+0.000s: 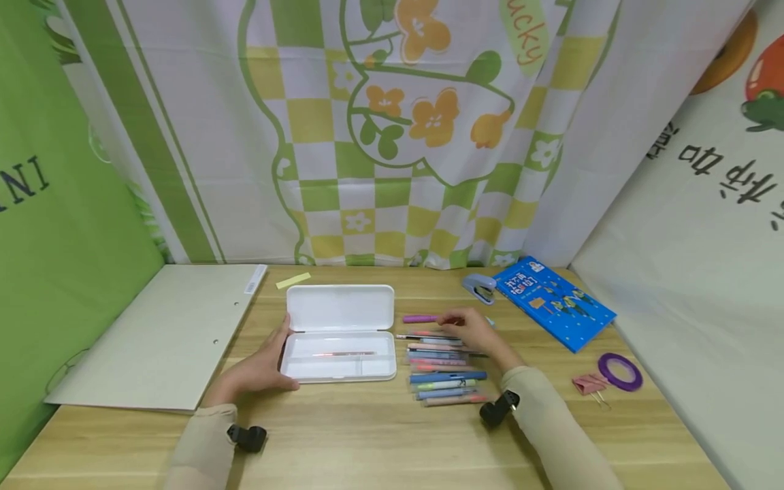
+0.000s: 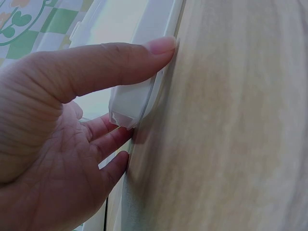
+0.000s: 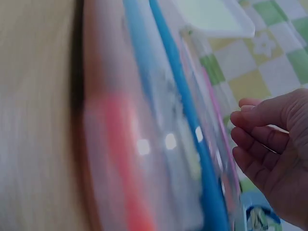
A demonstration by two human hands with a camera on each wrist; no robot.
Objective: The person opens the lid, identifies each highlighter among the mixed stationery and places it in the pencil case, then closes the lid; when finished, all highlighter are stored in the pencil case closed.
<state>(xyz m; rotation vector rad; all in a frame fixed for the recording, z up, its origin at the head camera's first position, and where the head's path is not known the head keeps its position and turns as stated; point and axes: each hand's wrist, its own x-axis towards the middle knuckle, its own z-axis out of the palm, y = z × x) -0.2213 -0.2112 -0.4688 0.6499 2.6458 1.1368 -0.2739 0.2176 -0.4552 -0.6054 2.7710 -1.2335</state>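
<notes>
At the left, my left hand holds the white pencil case by its left end, with the thumb along the front edge. The case lies open on the table, and one slim pen is inside. To the right, a magenta pen and a row of pens lie outside, so I judge the work is near its beginning. My right hand has thumb and forefinger together beside them; whether it pinches something, I cannot tell.
</notes>
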